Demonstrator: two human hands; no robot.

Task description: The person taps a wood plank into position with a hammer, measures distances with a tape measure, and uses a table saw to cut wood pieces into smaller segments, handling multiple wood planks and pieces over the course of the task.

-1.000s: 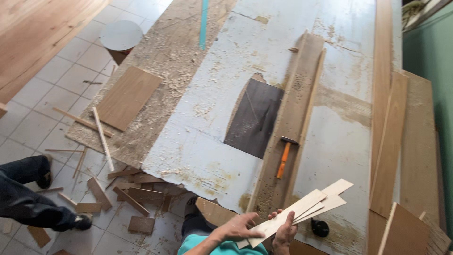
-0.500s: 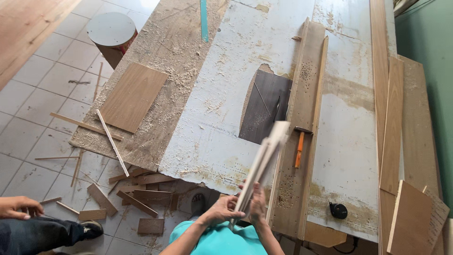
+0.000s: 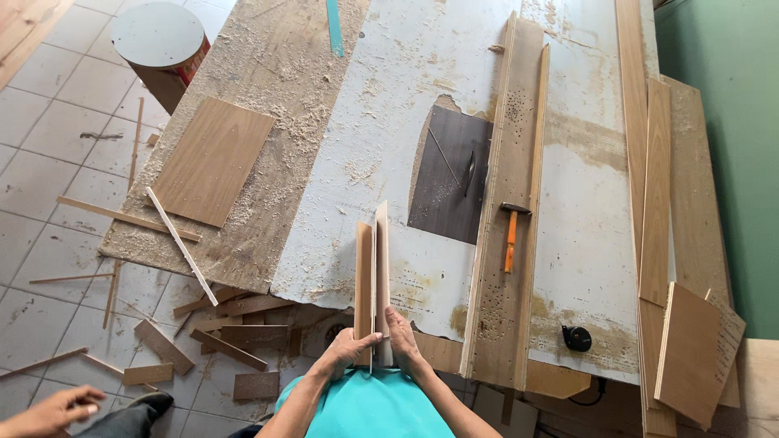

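Observation:
Both my hands clasp a small stack of thin wooden strips (image 3: 373, 276), held on edge and pointing away from me over the near edge of the saw table (image 3: 381, 122). My left hand (image 3: 345, 350) presses the stack's left face, my right hand (image 3: 399, 337) its right face. Ahead and to the right lies the dark insert plate with the saw blade slot (image 3: 450, 174). A long wooden fence board (image 3: 507, 146) runs beside it, and an orange-handled hammer (image 3: 511, 235) rests on that board.
A brown panel (image 3: 213, 160) lies on the sawdust-covered board at left. Planks (image 3: 657, 186) and a small board (image 3: 688, 353) lie at right, a black tape measure (image 3: 577, 338) near the front. Offcuts (image 3: 219, 324) litter the tiled floor. Another person's hand (image 3: 53, 410) shows at bottom left.
The strips, fanned out low to the right a second ago, have been gathered into a tight stack, swung upright and brought left to the table's near edge, between both hands.

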